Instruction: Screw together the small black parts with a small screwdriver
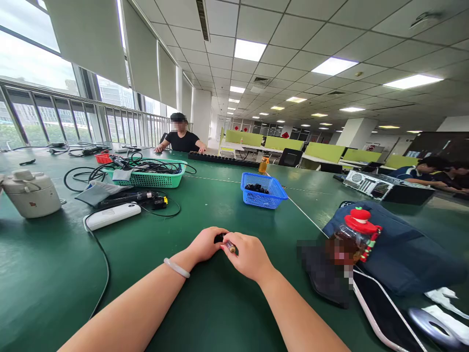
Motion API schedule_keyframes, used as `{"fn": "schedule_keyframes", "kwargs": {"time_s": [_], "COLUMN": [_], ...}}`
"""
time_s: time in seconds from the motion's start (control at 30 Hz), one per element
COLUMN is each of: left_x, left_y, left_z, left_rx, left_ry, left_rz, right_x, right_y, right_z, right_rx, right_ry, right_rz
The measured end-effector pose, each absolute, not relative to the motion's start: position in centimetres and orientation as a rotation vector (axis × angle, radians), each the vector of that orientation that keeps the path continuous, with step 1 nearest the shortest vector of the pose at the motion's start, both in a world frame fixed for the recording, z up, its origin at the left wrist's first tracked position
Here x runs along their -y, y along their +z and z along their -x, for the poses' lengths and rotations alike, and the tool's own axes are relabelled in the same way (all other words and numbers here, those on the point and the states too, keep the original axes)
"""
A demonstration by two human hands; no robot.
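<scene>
Both my hands rest together on the green table (205,205), a little ahead of me. My left hand (205,244), with a pale bangle on its wrist, is closed round a small dark object (220,238). My right hand (249,254) is closed too, pinching a small part with an amber tip (230,247) that meets the dark object. The fingers hide most of both pieces. A blue basket (263,190) with small dark parts in it stands further out, beyond my hands.
A white power strip (113,215) and its cable lie to the left, near a white cooker (31,193) and a green basket of cables (150,173). A dark blue bag (399,249), a red-capped bottle (353,234) and a tablet (381,313) sit right. Other people sit at the far edges.
</scene>
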State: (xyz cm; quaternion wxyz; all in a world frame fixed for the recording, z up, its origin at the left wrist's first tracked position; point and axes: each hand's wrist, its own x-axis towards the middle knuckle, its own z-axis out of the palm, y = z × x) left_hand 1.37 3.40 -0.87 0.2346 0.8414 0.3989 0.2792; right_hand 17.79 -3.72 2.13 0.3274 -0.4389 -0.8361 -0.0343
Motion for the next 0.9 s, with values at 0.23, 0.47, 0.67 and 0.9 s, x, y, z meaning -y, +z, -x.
{"fn": "schedule_keyframes", "kwargs": {"time_s": [0.23, 0.47, 0.67, 0.9], "left_x": [-3.56, -3.62, -3.47, -3.55], "left_y": [-1.06, -1.18, -1.00, -1.14], "left_z": [-1.40, -1.36, -1.38, -1.35], "left_rx": [-1.091, -1.089, -1.092, -1.137], "left_ry": [0.788, 0.791, 0.776, 0.767], "left_rz": [-2.333, -2.349, -2.335, -2.310], "right_x": [3.72, 3.94, 3.58, 3.90], "right_y": [2.24, 2.46, 2.07, 2.09], "right_z": [-17.87, -17.75, -17.75, -17.56], "right_rx": [2.119, 2.078, 2.124, 2.109], "right_ry": [-0.099, -0.140, -0.106, -0.140], "right_rz": [1.185, 1.177, 1.223, 1.127]}}
